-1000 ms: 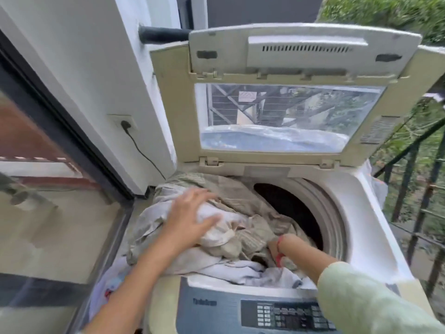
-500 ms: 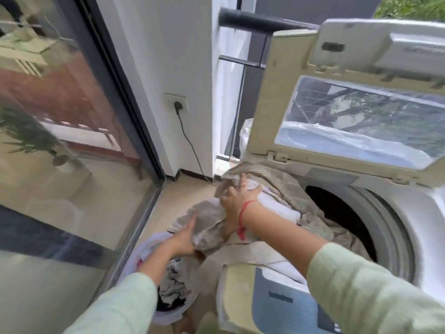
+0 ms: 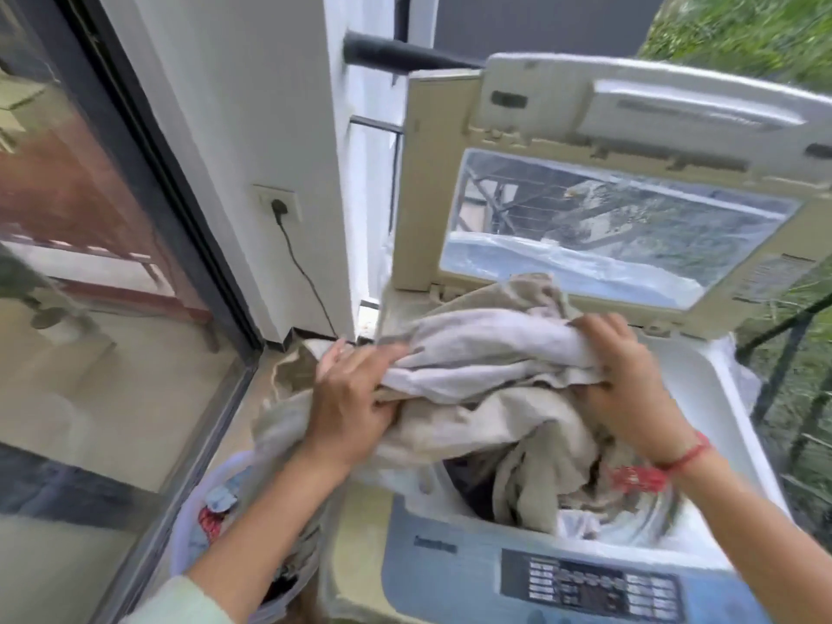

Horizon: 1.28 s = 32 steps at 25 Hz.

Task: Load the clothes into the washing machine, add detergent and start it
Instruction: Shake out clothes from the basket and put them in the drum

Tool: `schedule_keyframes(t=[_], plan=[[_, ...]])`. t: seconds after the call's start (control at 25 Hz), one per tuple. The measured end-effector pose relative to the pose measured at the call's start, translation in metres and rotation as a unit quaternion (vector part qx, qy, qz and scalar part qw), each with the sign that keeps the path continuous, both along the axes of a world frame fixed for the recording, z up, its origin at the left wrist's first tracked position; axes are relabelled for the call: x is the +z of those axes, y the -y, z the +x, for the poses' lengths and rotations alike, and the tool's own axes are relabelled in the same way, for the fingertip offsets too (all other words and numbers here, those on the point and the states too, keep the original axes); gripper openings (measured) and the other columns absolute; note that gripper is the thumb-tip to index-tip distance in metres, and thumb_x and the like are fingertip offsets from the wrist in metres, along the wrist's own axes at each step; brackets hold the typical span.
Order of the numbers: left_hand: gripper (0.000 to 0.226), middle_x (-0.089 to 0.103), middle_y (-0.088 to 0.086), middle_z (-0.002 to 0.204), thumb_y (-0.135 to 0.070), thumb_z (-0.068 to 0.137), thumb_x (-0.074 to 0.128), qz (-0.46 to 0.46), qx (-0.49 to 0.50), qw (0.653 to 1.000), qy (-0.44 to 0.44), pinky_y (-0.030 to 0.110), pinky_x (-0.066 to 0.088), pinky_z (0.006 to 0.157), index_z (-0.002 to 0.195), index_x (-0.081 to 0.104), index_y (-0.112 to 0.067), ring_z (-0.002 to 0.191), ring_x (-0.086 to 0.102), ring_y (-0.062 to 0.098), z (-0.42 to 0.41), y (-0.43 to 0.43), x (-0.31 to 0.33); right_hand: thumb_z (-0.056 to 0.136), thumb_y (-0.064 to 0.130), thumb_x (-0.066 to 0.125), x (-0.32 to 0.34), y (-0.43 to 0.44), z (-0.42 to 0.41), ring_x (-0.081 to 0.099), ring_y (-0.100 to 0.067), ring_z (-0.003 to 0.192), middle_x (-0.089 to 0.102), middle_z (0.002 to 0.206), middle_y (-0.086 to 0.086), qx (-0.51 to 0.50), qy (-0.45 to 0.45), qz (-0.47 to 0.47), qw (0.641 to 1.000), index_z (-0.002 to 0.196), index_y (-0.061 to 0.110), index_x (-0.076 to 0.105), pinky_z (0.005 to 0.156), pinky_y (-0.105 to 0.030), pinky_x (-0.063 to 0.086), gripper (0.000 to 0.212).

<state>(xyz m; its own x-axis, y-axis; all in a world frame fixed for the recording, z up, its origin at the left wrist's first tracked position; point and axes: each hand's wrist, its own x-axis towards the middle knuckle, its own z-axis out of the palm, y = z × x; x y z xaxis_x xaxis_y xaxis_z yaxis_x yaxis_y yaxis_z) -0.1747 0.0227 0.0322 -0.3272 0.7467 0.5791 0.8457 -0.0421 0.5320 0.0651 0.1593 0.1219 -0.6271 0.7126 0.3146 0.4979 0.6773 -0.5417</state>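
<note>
Beige clothes — long axis crosswise | left hand, right hand grip ends

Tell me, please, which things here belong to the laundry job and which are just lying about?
Belong to the job: the clothes, gripped by the left hand and the right hand; the washing machine with its lid up; the control panel; the basket on the floor.
Just there: the glass door; the black pipe; the railing.

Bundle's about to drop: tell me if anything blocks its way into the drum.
Nothing visible does. The lid is raised; left hand and right hand grip the bundle over the drum, with clothes already inside.
</note>
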Motion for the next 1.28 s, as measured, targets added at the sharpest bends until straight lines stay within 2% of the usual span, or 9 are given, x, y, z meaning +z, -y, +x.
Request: schedule_keyframes(t=[0.28,0.4,0.48,0.6,0.72,0.88,1.04,1.16,1.28], plan=[[0.054,0.046,0.006,0.138,-0.019,0.077,0.058,-0.403,-0.053,0.896,-0.176,0.069,-0.005,0.105,0.13,0.049,-0.021,0.132,0.037,0.026,0.141,-0.117,-0.055,0.072,0.036,0.06,-0.117,-0.058,0.112,0.052,-0.053,0.108,0.047,0.129,-0.03,-0.084,0.29,0.209,0.93,0.138,0.022,0.031,0.081,-0.058,0.05,0.073],[0.063,0.024,0.013,0.152,-0.04,0.087,0.054,-0.705,-0.15,0.679,-0.143,0.052,0.005,0.115,0.142,0.035,-0.014,0.142,0.015,0.031,0.147,-0.107,-0.093,0.088,0.021,0.058,-0.177,-0.035,0.079,0.019,-0.042,0.14,0.022,0.152,-0.016,0.171,0.65,-0.08,0.736,0.146,0.015,0.024,0.109,-0.06,0.023,0.068],[0.057,0.038,0.012,0.146,-0.038,0.09,0.055,-0.657,-0.227,0.719,-0.013,0.037,0.028,0.11,0.139,0.041,-0.013,0.135,0.033,0.028,0.137,-0.106,-0.076,0.088,0.016,0.06,-0.197,-0.036,0.051,0.036,-0.032,0.131,0.047,0.134,-0.016,0.242,0.695,-0.191,0.65,0.127,0.005,0.05,0.111,-0.05,0.026,0.042],[0.041,0.057,-0.001,0.125,-0.038,0.088,0.056,-0.338,-0.186,0.917,0.105,0.025,0.035,0.096,0.125,0.056,-0.02,0.117,0.049,0.012,0.09,-0.082,-0.015,0.09,0.021,0.057,-0.19,-0.068,0.026,0.042,-0.027,0.129,0.046,0.139,-0.009,0.196,0.637,-0.175,0.725,0.133,0.009,0.048,0.105,-0.032,0.031,0.045],[0.038,0.057,-0.01,0.11,-0.044,0.087,0.052,-0.095,-0.013,0.992,0.083,0.019,0.035,0.09,0.113,0.063,-0.02,0.104,0.049,0.003,0.009,-0.017,0.007,0.092,0.024,0.052,-0.142,-0.094,-0.005,0.049,-0.025,0.124,0.051,0.138,-0.007,0.077,0.467,-0.094,0.876,0.135,0.016,0.048,0.101,-0.029,0.037,0.043],[0.088,0.047,0.006,0.136,-0.074,0.068,0.057,-0.253,0.239,0.816,0.461,0.036,0.039,0.099,0.133,0.045,-0.016,0.12,0.048,0.024,-0.067,0.041,-0.075,0.08,0.042,0.069,-0.081,-0.036,-0.1,0.042,-0.022,0.13,0.037,0.147,-0.005,0.136,0.172,-0.149,0.964,0.142,0.028,0.035,0.107,-0.03,0.034,0.072],[0.066,0.067,0.011,0.091,-0.076,0.073,0.05,-0.284,0.112,0.547,0.78,0.034,0.053,0.06,0.096,0.067,-0.017,0.076,0.061,0.028,-0.056,0.05,-0.113,0.076,0.054,0.065,-0.103,0.049,-0.165,0.011,-0.04,0.14,-0.007,0.157,-0.005,0.237,0.366,-0.1,0.895,0.145,0.042,0.014,0.113,-0.052,0.027,0.087],[0.013,0.065,0.012,0.082,-0.025,0.09,0.06,-0.22,0.133,0.605,0.754,0.024,0.051,0.052,0.088,0.065,-0.013,0.068,0.059,0.023,-0.036,0.033,-0.104,0.083,0.025,0.059,-0.11,0.053,-0.155,0.053,-0.033,0.104,0.039,0.129,-0.009,0.207,0.244,-0.048,0.946,0.122,0.032,0.056,0.092,-0.041,0.048,0.039],[0.018,0.061,0.002,0.068,-0.001,0.083,0.061,-0.17,0.215,0.805,0.526,0.013,0.042,0.054,0.069,0.061,-0.012,0.064,0.056,0.016,-0.032,0.015,-0.085,0.077,0.017,0.045,-0.108,0.057,-0.127,0.057,-0.026,0.076,0.049,0.096,-0.007,0.203,0.116,-0.033,0.972,0.097,0.018,0.065,0.067,-0.035,0.052,0.028]])
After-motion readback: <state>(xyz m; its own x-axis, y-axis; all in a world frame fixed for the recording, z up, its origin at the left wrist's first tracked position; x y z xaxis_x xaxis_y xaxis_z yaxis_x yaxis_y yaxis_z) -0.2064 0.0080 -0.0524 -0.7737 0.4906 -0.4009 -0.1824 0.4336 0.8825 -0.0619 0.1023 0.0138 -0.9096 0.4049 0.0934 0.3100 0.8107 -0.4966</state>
